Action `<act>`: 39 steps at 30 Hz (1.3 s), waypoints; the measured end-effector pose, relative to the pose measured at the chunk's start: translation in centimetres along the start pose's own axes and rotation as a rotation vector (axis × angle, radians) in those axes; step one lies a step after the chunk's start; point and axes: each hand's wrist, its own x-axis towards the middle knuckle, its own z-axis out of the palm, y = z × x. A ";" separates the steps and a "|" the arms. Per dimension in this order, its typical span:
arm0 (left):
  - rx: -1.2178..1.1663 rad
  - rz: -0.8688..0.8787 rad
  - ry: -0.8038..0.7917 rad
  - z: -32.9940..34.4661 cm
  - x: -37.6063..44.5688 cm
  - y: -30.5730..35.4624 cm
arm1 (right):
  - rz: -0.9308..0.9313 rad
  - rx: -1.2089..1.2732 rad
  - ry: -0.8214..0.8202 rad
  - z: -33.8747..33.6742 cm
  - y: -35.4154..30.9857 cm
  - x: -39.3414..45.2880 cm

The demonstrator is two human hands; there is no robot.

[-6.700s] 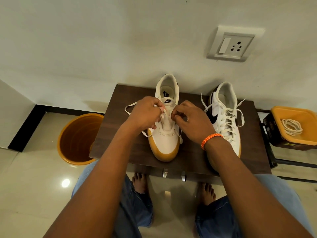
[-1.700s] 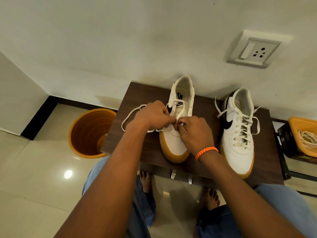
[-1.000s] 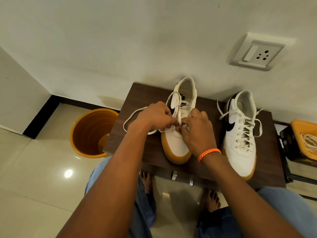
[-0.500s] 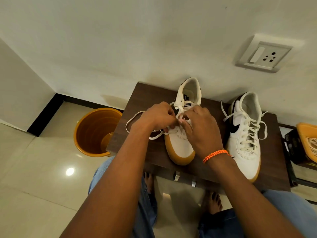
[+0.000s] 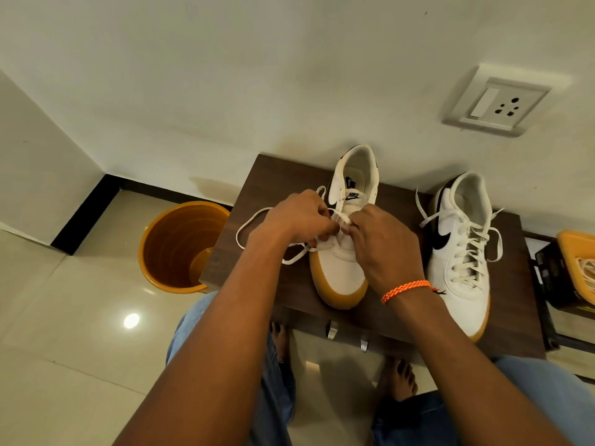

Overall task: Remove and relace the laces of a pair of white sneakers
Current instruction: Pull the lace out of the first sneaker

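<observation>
Both hands are bunched over the eyelets of the middle sneaker [image 5: 341, 252]. The left hand [image 5: 297, 217] has its fingers curled tight on the lace [image 5: 248, 220], and the right hand [image 5: 383, 243] is pinching the same lace just across the tongue. Which eyelet it's going through I can't tell, the knuckles hide it.

Stuff that could go sideways, as I see it: that long loose loop hanging off to the left is close to the edge of the surface [image 5: 277, 175], so a hard tug could whip it off the side or yank the free end back out of an eyelet. The shoe isn't pinned down either, so pulling unevenly might skid it toward the front edge. Skipping a hole or twisting the flat lace seems easy too, with the fingers blocking the view.

The other sneaker [image 5: 463, 252] sits to the right, fully laced, ends dangling loose.

Room-wise: dark wood surface pushed against a white wall, wall socket [image 5: 495, 101] above, orange bucket [image 5: 180, 246] on the shiny tile floor at left, yellow tray [image 5: 576, 239] with spare laces far right.
</observation>
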 end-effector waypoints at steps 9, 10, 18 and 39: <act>0.005 -0.020 0.006 0.1 0.1 -0.1 | 0.054 0.279 0.048 -0.3 -0.3 0.1; 0.005 -0.017 0.009 0.1 0.1 -0.1 | 0.062 0.258 0.010 -0.3 -0.1 -0.1; 0.020 -0.005 0.000 0.2 0.2 -0.1 | 0.123 0.129 -0.136 0.3 0.2 -0.5; 0.008 -0.001 0.000 0.1 0.2 -0.3 | 0.059 0.120 -0.098 0.1 0.5 -0.1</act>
